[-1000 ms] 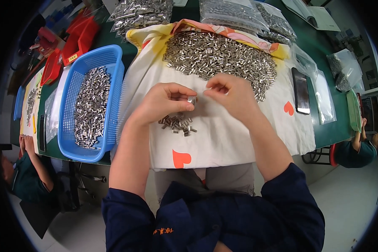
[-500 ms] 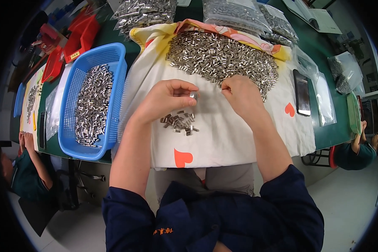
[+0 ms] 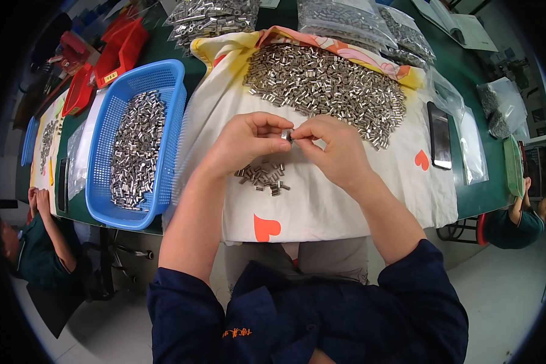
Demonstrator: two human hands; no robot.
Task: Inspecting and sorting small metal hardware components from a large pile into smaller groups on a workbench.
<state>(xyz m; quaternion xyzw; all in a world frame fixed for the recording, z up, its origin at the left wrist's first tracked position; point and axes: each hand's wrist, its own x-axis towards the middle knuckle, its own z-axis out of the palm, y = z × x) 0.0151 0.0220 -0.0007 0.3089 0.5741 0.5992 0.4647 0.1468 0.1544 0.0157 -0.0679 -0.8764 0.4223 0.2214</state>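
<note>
My left hand [image 3: 242, 142] pinches a short, shiny metal cylinder [image 3: 286, 135] between thumb and fingers, above the white cloth. My right hand [image 3: 340, 151] is closed in a pinch, its fingertips meeting the cylinder's right side. A small dark bit shows at those fingertips; what it is I cannot make out. Beyond both hands spreads a large pile of small metal sleeves [image 3: 327, 85]. Just below my left hand lies a smaller heap of metal sleeves [image 3: 264, 178] on the white cloth [image 3: 321, 212].
On the left stands a blue basket [image 3: 179, 115] holding many sleeves. Bags of metal parts [image 3: 340, 24] line the back, red bins [image 3: 124, 51] the far left. A phone [image 3: 438, 134] lies at the cloth's right edge. Other people sit at both sides.
My right hand has moved left, from the near edge of the large pile to the metal cylinder in my left hand. My left hand stays nearly in place.
</note>
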